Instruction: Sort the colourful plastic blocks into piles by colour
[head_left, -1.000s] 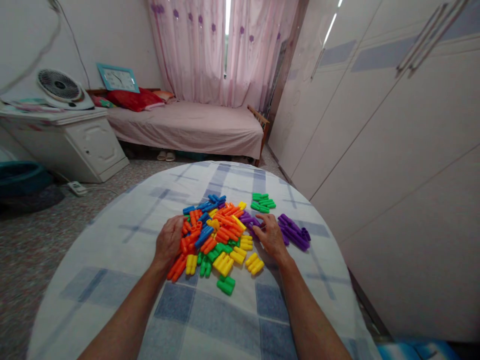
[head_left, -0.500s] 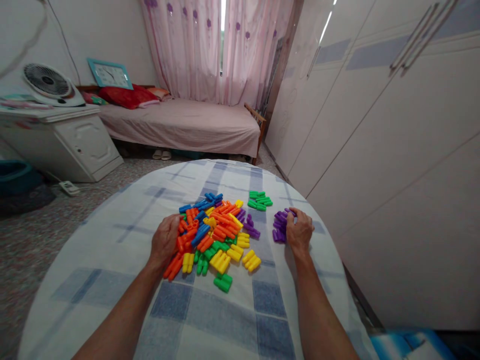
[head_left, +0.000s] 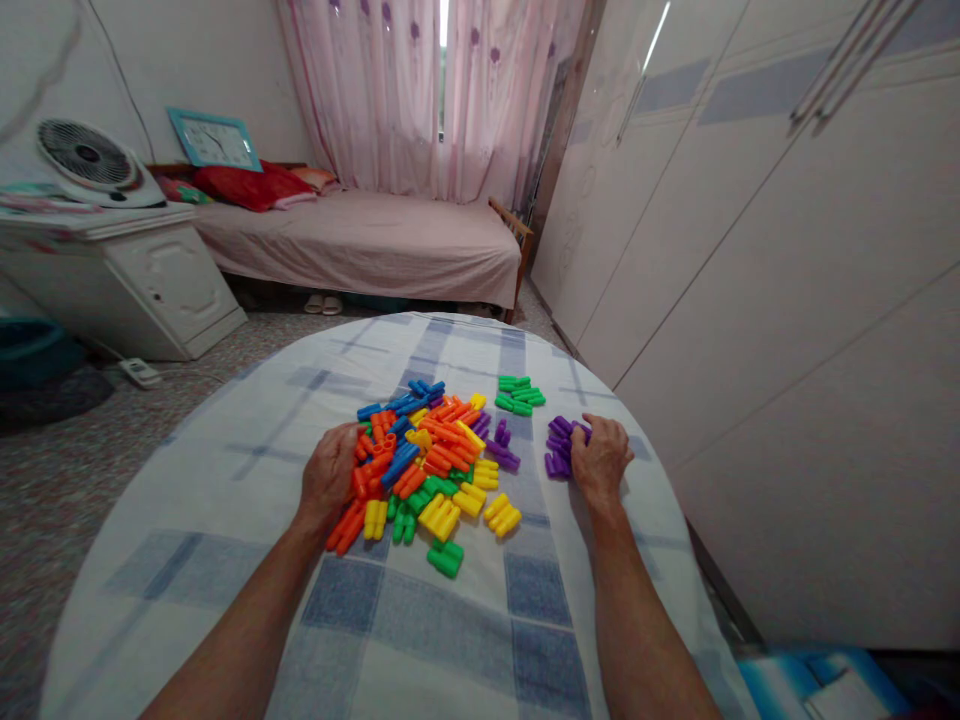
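A mixed heap of plastic toy building blocks, shaped like joined tubes, lies mid-table: orange blocks [head_left: 450, 440], blue blocks [head_left: 401, 465], yellow blocks [head_left: 439, 518] and green blocks [head_left: 405, 522]. My left hand [head_left: 330, 475] rests against the heap's left side beside orange pieces, fingers stretched and their tips partly hidden. To the right of the heap sits a small group of purple blocks [head_left: 559, 445]. Alongside that group my right hand [head_left: 602, 455] rests with its fingers apart, touching or very near its right side. A separate group of green blocks [head_left: 519, 396] lies farther back.
A checked cloth [head_left: 442, 640] covers the round table. White wardrobe doors [head_left: 750, 330] rise close on the right. Behind stand a bed [head_left: 375, 235] and a cabinet [head_left: 169, 285] with a fan [head_left: 88, 155] on it. A blue package [head_left: 817, 685] is at the lower right.
My right hand's fingers have spread slightly and shifted a little right from the purple blocks. The left hand stays at the heap. The whole view has shifted slightly.
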